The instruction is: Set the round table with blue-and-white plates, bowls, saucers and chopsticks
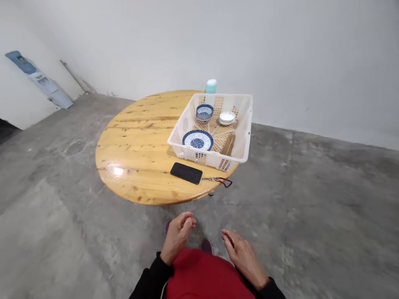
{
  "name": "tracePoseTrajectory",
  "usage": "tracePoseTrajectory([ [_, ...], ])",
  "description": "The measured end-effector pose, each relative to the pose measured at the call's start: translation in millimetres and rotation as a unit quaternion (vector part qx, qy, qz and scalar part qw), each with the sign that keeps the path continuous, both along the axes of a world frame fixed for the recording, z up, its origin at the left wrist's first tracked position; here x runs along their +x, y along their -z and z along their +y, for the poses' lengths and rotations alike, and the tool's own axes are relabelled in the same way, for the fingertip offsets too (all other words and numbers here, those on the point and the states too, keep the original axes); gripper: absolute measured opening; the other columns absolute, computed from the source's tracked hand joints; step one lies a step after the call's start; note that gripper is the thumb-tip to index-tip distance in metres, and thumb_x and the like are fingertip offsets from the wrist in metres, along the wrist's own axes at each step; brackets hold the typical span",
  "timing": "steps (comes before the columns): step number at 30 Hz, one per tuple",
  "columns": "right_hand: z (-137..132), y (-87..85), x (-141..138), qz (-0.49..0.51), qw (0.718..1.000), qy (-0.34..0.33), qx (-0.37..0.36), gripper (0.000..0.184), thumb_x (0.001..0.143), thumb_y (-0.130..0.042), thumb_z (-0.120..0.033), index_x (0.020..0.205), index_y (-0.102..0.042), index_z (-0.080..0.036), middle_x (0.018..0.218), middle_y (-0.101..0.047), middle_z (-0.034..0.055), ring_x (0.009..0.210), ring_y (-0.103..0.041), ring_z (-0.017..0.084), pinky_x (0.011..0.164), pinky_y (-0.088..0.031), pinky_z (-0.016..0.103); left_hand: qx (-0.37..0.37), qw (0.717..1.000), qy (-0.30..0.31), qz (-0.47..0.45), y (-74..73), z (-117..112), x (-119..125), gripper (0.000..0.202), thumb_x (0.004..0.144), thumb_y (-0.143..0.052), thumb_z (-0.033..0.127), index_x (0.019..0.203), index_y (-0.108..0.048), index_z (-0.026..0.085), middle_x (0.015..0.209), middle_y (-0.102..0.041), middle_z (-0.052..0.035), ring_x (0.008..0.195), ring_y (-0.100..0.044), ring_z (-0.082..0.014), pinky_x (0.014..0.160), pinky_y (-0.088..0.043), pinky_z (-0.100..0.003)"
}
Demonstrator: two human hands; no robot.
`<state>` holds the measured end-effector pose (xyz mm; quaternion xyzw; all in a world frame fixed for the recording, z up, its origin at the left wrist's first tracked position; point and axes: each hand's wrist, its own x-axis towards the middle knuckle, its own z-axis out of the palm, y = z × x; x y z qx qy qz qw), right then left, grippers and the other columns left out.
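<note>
Left hand (179, 232) half-curled, right hand (243, 252) loosely bent — both empty, short of the round yellow wooden table (134, 143). Flat black rectangular phone (186, 173) nearest, by near edge. White rectangular plastic basket (215, 158), right, probably keeps everything together: blue-patterned ceramic bowls (204, 114) and round white ceramic dishes (227, 117) stacked far — likely saving room; blue-patterned round plate (197, 141) near left, thin brown wooden chopsticks (228, 144) near right.

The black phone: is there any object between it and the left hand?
Nothing visible stands between the left hand and the black phone, except the near edge of the wooden table. The white basket is beyond the phone.
</note>
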<state>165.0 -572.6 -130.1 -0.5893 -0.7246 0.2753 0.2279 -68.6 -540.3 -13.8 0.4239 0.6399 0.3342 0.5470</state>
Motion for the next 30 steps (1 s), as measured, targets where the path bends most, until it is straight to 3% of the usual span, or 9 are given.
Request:
tracePoseTrajectory([
  [6, 26.1, -7.9, -64.5, -0.014, 1.0, -0.023, -0.005, 0.043, 0.099, -0.036, -0.034, 0.113, -0.073, -0.018, 0.107, -0.078, 0.0115, 0.093, -0.076, 0.028, 0.079, -0.06, 0.039, 0.039, 0.998, -0.034, 0.021, 0.6, 11.7, -74.7, 0.04, 0.086, -0.055, 0.049, 0.104, -0.068, 0.016, 0.095, -0.075, -0.0101, 0.086, -0.071, -0.0229, 0.08, -0.055, -0.034],
  [11, 43.9, -28.4, -135.8, 0.024, 0.998, -0.051, -0.032, 0.041, 0.096, -0.038, -0.033, 0.109, -0.073, -0.019, 0.106, -0.078, 0.0111, 0.096, -0.075, 0.026, 0.082, -0.058, 0.036, 0.058, 0.995, -0.055, 0.053, 0.9, 29.2, -148.2, 0.042, 0.087, -0.055, 0.051, 0.105, -0.068, 0.016, 0.095, -0.076, -0.0102, 0.086, -0.072, -0.0234, 0.078, -0.056, -0.034],
  [13, 51.1, -41.7, -154.2, 0.057, 0.996, -0.048, -0.057, 0.04, 0.096, -0.039, -0.035, 0.107, -0.074, -0.019, 0.103, -0.078, 0.0106, 0.094, -0.075, 0.025, 0.081, -0.058, 0.035, 0.073, 0.995, -0.029, 0.066, -6.7, 45.3, -170.5, 0.041, 0.09, -0.053, 0.049, 0.108, -0.068, 0.016, 0.097, -0.076, -0.01, 0.088, -0.072, -0.0229, 0.08, -0.056, -0.034],
  [16, 67.8, -69.3, -160.1, 0.11, 0.99, -0.006, -0.085, 0.04, 0.094, -0.041, -0.041, 0.104, -0.074, -0.02, 0.096, -0.079, 0.0098, 0.088, -0.076, 0.025, 0.078, -0.059, 0.035, 0.123, 0.987, 0.022, 0.102, -30.1, 81.8, -189.5, 0.036, 0.093, -0.05, 0.044, 0.11, -0.068, 0.018, 0.099, -0.076, -0.0096, 0.094, -0.072, -0.0224, 0.085, -0.055, -0.032],
  [20, 106.3, -121.2, -128.2, 0.156, 0.982, 0.078, -0.073, 0.04, 0.091, -0.049, -0.049, 0.103, -0.073, -0.02, 0.094, -0.078, 0.0099, 0.075, -0.074, 0.023, 0.076, -0.059, 0.035, 0.203, 0.965, 0.08, 0.144, -69.0, 144.8, -181.9, 0.032, 0.096, -0.048, 0.038, 0.114, -0.066, 0.019, 0.108, -0.075, -0.0105, 0.102, -0.071, -0.0224, 0.09, -0.053, -0.031],
  [24, 163.4, -178.6, -79.8, 0.157, 0.978, 0.138, -0.008, 0.035, 0.088, -0.058, -0.048, 0.105, -0.071, -0.021, 0.094, -0.078, 0.0086, 0.078, -0.075, 0.022, 0.076, -0.06, 0.036, 0.28, 0.929, 0.123, 0.207, -96.0, 212.8, -142.5, 0.031, 0.1, -0.042, 0.029, 0.119, -0.062, 0.017, 0.115, -0.073, -0.0113, 0.108, -0.068, -0.0212, 0.095, -0.05, -0.032],
  [27, 217.9, -206.7, -50.5, 0.15, 0.975, 0.166, 0.011, 0.021, 0.091, -0.059, -0.035, 0.1, -0.071, -0.021, 0.092, -0.078, 0.0077, 0.076, -0.075, 0.02, 0.07, -0.058, 0.03, 0.266, 0.894, 0.172, 0.318, -104.0, 264.6, -100.9, 0.029, 0.101, -0.039, 0.026, 0.116, -0.062, 0.015, 0.114, -0.071, -0.0122, 0.11, -0.066, -0.0236, 0.096, -0.048, -0.035],
  [30, 280.9, -210.5, -29.8, 0.087, 0.983, 0.158, -0.018, 0.015, 0.091, -0.063, -0.021, 0.102, -0.071, -0.019, 0.094, -0.077, 0.006, 0.083, -0.074, 0.018, 0.075, -0.053, 0.028, 0.196, 0.86, 0.221, 0.417, -99.7, 312.0, -60.4, 0.03, 0.101, -0.037, 0.023, 0.114, -0.06, 0.01, 0.117, -0.07, -0.0179, 0.111, -0.066, -0.0272, 0.095, -0.048, -0.037],
])
